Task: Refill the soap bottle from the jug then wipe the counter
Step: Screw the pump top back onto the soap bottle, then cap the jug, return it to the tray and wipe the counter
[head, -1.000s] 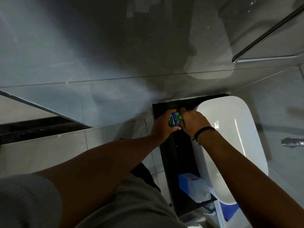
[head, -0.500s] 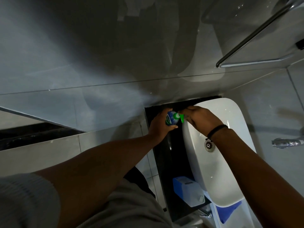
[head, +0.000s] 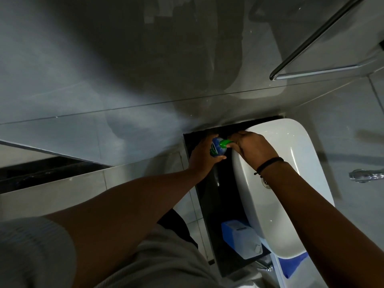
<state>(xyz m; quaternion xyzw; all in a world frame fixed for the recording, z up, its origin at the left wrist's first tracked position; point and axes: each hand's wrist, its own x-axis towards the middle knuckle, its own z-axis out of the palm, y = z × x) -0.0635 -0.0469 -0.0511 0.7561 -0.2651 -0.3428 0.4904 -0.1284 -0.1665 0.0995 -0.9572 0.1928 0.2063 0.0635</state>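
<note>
Left grip (head: 202, 157) wrapped around soap bottle (head: 218, 149), held upright at far end of black desk (head: 220, 190) beside white sink (head: 291, 163). Right grip (head: 254, 148) pinching its green pump top (head: 225, 143). Jug (head: 242, 239) near end of desk.

Dim light falls on glossy grey wall tiles (head: 87, 96). A white basin (head: 291, 183) sits on a black surface (head: 209, 196). A chrome rail (head: 311, 38) hangs upper right.
</note>
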